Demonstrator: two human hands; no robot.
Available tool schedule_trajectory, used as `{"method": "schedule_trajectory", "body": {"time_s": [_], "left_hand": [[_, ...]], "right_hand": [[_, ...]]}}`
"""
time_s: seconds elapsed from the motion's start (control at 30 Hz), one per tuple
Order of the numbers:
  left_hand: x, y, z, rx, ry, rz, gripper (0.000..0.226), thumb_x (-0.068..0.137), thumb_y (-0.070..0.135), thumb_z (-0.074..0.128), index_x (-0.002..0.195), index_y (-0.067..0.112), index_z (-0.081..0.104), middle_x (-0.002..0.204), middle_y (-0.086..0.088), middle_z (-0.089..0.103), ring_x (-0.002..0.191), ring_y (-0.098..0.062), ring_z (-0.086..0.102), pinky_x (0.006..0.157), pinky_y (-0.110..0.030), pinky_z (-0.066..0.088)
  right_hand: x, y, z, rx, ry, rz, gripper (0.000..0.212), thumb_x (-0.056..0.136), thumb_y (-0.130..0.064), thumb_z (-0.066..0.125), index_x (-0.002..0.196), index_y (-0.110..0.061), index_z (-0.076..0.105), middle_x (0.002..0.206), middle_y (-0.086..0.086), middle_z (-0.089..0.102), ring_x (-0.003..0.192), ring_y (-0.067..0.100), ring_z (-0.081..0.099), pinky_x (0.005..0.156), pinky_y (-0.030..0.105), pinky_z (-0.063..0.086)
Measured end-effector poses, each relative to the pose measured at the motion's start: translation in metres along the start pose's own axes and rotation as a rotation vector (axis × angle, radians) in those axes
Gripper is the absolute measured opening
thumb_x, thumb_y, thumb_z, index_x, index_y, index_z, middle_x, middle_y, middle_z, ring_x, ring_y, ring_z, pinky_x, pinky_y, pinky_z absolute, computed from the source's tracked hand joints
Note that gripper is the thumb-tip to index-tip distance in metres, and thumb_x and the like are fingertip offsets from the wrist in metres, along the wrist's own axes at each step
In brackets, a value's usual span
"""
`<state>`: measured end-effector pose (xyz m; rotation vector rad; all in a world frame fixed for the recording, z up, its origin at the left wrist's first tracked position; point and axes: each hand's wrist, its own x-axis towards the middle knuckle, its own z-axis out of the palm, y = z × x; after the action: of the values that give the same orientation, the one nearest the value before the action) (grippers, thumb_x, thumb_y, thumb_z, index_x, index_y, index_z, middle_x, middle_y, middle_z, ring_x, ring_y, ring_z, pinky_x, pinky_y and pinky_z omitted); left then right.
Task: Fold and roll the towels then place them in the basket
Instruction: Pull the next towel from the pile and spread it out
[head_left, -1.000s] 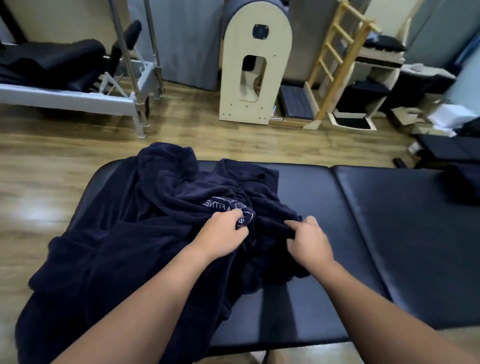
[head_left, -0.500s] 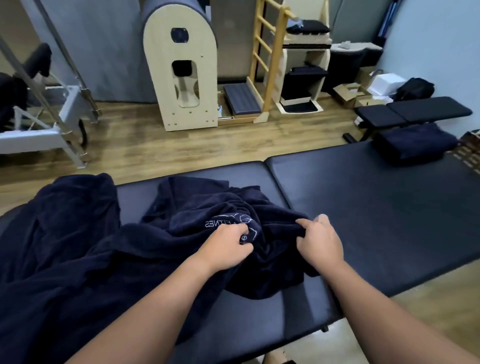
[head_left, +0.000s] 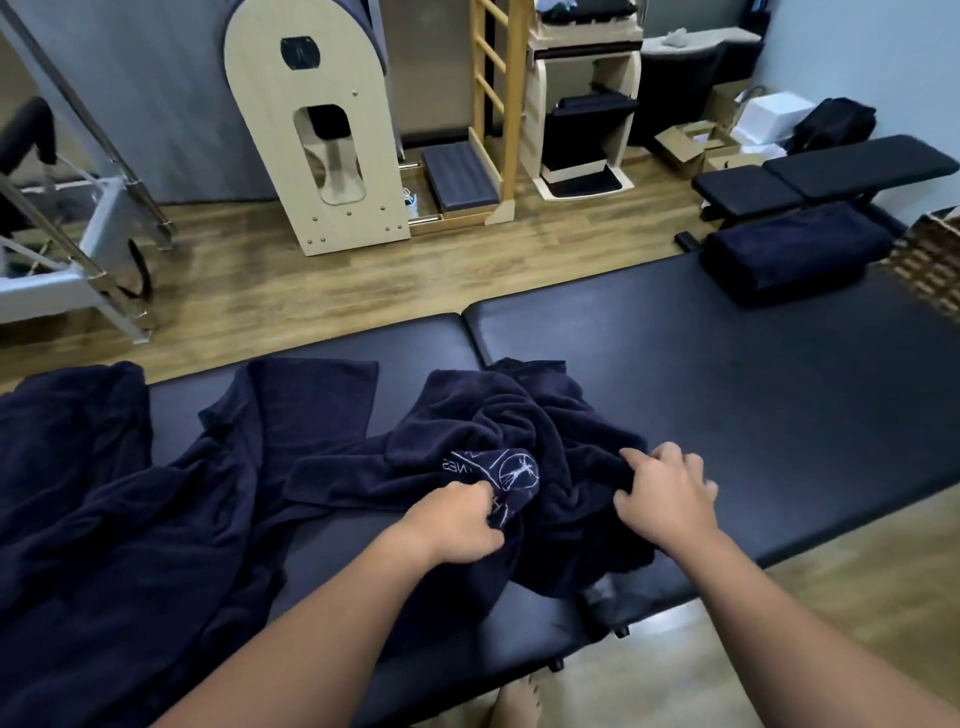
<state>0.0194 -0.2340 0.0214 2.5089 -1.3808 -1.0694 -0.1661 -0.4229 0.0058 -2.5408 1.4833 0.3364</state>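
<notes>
A crumpled navy towel (head_left: 498, 421) with a white logo lies on the black padded table (head_left: 727, 374). My left hand (head_left: 457, 519) grips a bunch of it just below the logo. My right hand (head_left: 665, 493) pinches its right edge. More navy towels (head_left: 93, 509) lie heaped at the left and hang over the table's front. A rolled navy towel (head_left: 795, 249) rests at the table's far right, beside a woven basket (head_left: 930, 260) that is cut off by the frame's edge.
Bare black padding stretches to the right of my hands. Beyond the table on the wooden floor stand a wooden arched barrel (head_left: 322, 135), a ladder frame (head_left: 498, 104), a black bench (head_left: 826, 176) and a metal reformer frame (head_left: 78, 249). My bare foot (head_left: 514, 701) shows under the front edge.
Both hands have dragged the logo towel rightward, away from the heap. My view has swung right, bringing the rolled towel and basket into sight.
</notes>
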Motion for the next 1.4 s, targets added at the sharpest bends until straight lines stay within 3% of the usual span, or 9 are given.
{"method": "schedule_trajectory", "body": {"time_s": [0.17,0.27,0.43,0.67,0.83,1.03,1.1,1.27,1.4], "left_hand": [[-0.005,-0.01,0.0,-0.003,0.152,-0.172,0.074,0.077,0.084,0.045,0.102,0.017,0.059,0.108,-0.005,0.069,0.102,-0.031,0.065,0.083,-0.04,0.051],[-0.006,-0.018,-0.005,-0.062,0.218,-0.316,0.057,0.093,0.063,0.037,0.106,0.016,0.068,0.116,-0.012,0.07,0.109,-0.037,0.064,0.091,-0.041,0.051],[-0.02,-0.046,0.01,0.033,-0.062,-0.456,0.042,0.09,0.036,0.049,0.123,0.015,0.063,0.13,-0.012,0.064,0.116,-0.032,0.062,0.094,-0.038,0.051],[-0.032,-0.074,0.026,-0.112,-0.061,-0.467,0.059,0.09,0.026,0.059,0.139,0.001,0.039,0.145,-0.024,0.037,0.125,-0.037,0.053,0.101,-0.038,0.047],[-0.04,-0.102,0.043,-0.054,-0.107,-0.414,0.076,0.085,0.054,0.072,0.137,0.006,0.044,0.141,-0.018,0.037,0.121,-0.035,0.054,0.101,-0.045,0.049],[-0.053,-0.116,0.054,-0.147,-0.017,-0.249,0.01,0.086,0.019,0.066,0.084,0.014,0.058,0.104,-0.014,0.063,0.102,-0.031,0.06,0.081,-0.04,0.053],[-0.058,-0.122,0.054,-0.333,0.002,-0.228,0.024,0.081,0.01,0.062,0.066,0.02,0.046,0.081,-0.005,0.06,0.077,-0.021,0.057,0.066,-0.035,0.052],[-0.079,-0.14,0.048,-0.515,0.05,-0.173,0.026,0.072,0.0,0.05,0.076,0.024,0.043,0.08,0.003,0.052,0.071,-0.017,0.047,0.061,-0.032,0.04],[-0.104,-0.171,0.031,-0.512,0.116,-0.236,0.034,0.063,0.003,0.039,0.074,0.03,0.055,0.074,0.01,0.058,0.076,-0.014,0.057,0.071,-0.032,0.048]], "right_hand": [[0.0,-0.015,0.019,0.04,0.179,-0.249,0.057,0.077,-0.046,0.069,0.131,-0.029,0.063,0.145,0.011,0.044,0.138,0.037,0.031,0.113,0.061,0.025],[-0.004,-0.038,0.021,0.126,0.321,-0.472,0.045,0.077,-0.035,0.074,0.119,-0.02,0.069,0.135,0.011,0.052,0.13,0.037,0.042,0.106,0.057,0.039],[0.0,-0.091,0.019,0.195,0.445,-0.868,0.025,0.086,-0.02,0.07,0.11,-0.014,0.072,0.125,0.006,0.059,0.124,0.032,0.049,0.105,0.047,0.044],[0.017,-0.184,0.012,-0.046,0.235,-1.157,0.025,0.081,-0.02,0.072,0.104,-0.01,0.071,0.117,0.009,0.063,0.121,0.036,0.054,0.108,0.05,0.042],[0.01,-0.234,0.016,-0.204,-0.048,-1.157,0.037,0.09,-0.02,0.066,0.126,-0.011,0.06,0.131,0.009,0.052,0.127,0.032,0.046,0.105,0.043,0.043],[0.013,-0.254,0.035,-0.396,-0.232,-0.941,0.078,0.092,-0.013,0.056,0.158,-0.034,0.019,0.139,0.007,0.04,0.125,0.034,0.042,0.094,0.045,0.046],[0.017,-0.258,0.038,-0.465,-0.233,-0.937,0.082,0.095,-0.016,0.054,0.159,-0.041,0.009,0.139,0.006,0.038,0.124,0.035,0.042,0.092,0.045,0.045],[0.024,-0.273,0.036,-0.465,-0.109,-0.972,0.031,0.099,-0.014,0.047,0.127,-0.02,0.059,0.118,0.006,0.052,0.107,0.033,0.059,0.075,0.039,0.047],[0.021,-0.298,0.011,-0.2,-0.01,-0.898,0.027,0.095,-0.01,0.045,0.121,-0.016,0.05,0.113,0.008,0.047,0.088,0.039,0.063,0.064,0.039,0.039]]}}
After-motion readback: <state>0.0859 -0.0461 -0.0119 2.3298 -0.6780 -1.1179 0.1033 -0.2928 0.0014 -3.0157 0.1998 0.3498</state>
